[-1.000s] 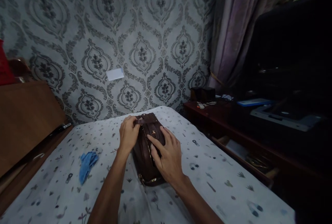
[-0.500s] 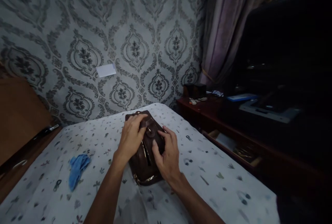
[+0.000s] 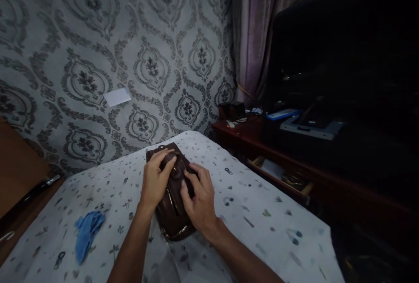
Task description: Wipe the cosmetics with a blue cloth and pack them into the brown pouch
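A dark brown leather bag (image 3: 169, 215) with gold zips lies on the patterned white sheet, its top end pointing away from me. My left hand (image 3: 156, 179) is at its upper left, thumb and fingers closed around a small brown flap (image 3: 170, 159) on its face. Across the bag's right side, my right hand (image 3: 200, 200) has its fingers bent and its thumb pressed against the leather. Part of the bag's right edge is hidden under that hand. Between the hands, a partly parted zip (image 3: 173, 198) runs down the front.
A crumpled blue cloth (image 3: 87, 235) lies left on the sheet (image 3: 255, 248). On the right stands a dark red desk (image 3: 238, 131) with an open drawer (image 3: 278, 176), small black boxes (image 3: 238, 110) and a blue object (image 3: 283, 114). A brown board (image 3: 19, 165) is at far left.
My view has turned slightly right, so the bag and hands appear further left. My left fingers have closed in on the flap, which now looks lifted; the right hand keeps its place on the bag.
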